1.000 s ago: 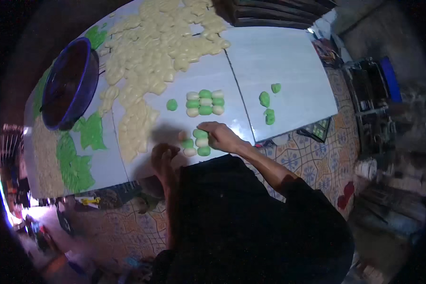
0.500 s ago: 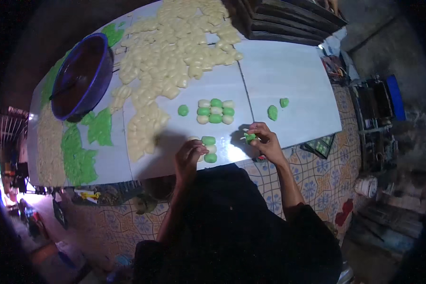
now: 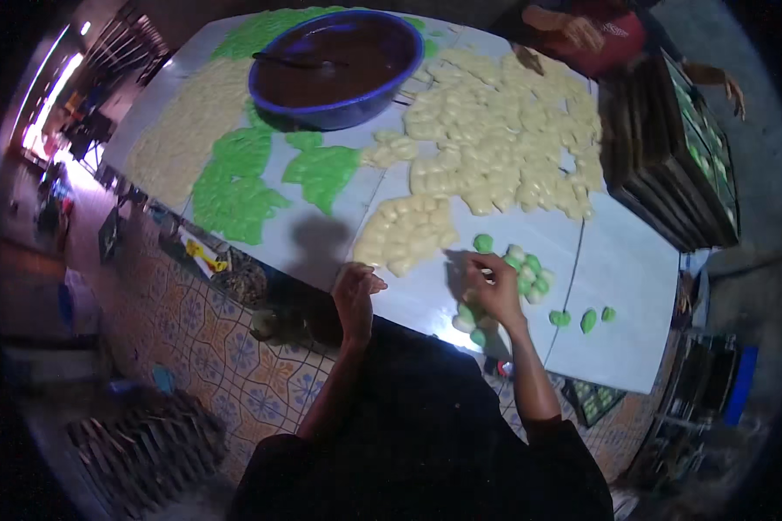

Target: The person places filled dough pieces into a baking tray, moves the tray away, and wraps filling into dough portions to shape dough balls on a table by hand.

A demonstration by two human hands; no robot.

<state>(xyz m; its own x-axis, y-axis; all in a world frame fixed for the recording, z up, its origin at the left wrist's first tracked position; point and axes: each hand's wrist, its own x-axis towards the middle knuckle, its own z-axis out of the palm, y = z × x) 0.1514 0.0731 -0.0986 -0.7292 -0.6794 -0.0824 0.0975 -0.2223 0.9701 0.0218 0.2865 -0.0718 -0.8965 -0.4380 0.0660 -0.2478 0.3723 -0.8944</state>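
My left hand (image 3: 354,293) hovers at the table's near edge beside a slab of cream dough (image 3: 406,233), its fingers loosely bent and apart, with nothing seen in them. Over the table to the right of that slab is my right hand (image 3: 495,289), fingers curved with a gap between them and no piece visible there. Past this hand lies a cluster of green and cream dough balls (image 3: 527,274). A second small group of balls (image 3: 467,321) is partly hidden under my right hand and wrist. A lone green ball (image 3: 483,243) sits beyond my fingers.
A blue basin (image 3: 339,113) of brown filling with a dark utensil stands at the back. Green dough (image 3: 235,187) and more cream dough (image 3: 504,122) cover much of the table. Small green scraps (image 3: 589,320) lie right. Stacked trays (image 3: 660,156) stand far right, near another person (image 3: 595,35).
The view has swung left. The green piece from my right hand now lies beside the other scraps. Both hands have shifted left along the table, away from the small group of balls.
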